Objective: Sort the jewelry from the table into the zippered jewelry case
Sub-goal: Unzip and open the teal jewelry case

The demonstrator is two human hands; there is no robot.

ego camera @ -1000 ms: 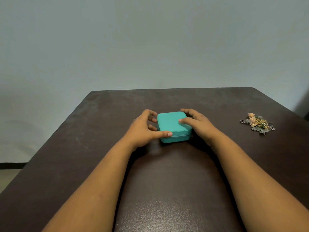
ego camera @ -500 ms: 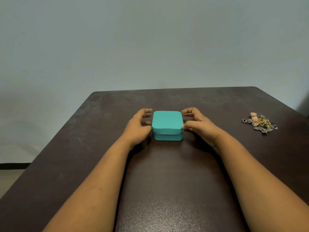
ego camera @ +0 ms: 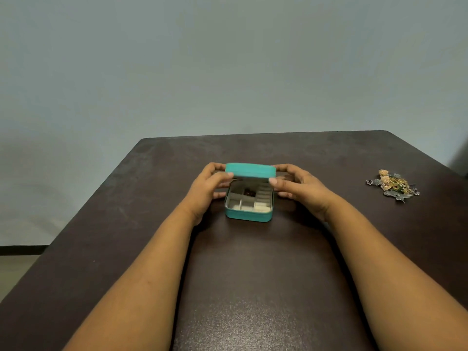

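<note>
— Where's the case?

— The teal jewelry case (ego camera: 249, 206) sits mid-frame on the dark table (ego camera: 253, 287), its lid (ego camera: 250, 170) raised, cream compartments showing.

— And your hands?

— My left hand (ego camera: 206, 190) pinches the lid's left end between thumb and curled fingers; my right hand (ego camera: 298, 187) pinches the right end. Both forearms stretch forward. The jewelry pile (ego camera: 392, 186) lies far right.

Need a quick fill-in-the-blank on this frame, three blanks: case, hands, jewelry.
1. The teal case's lid is held ____ by both hands.
2. The jewelry pile lies on the table to the ____ of the case.
3. The left hand and right hand each grip the ____.

Missing: open; right; lid
</note>
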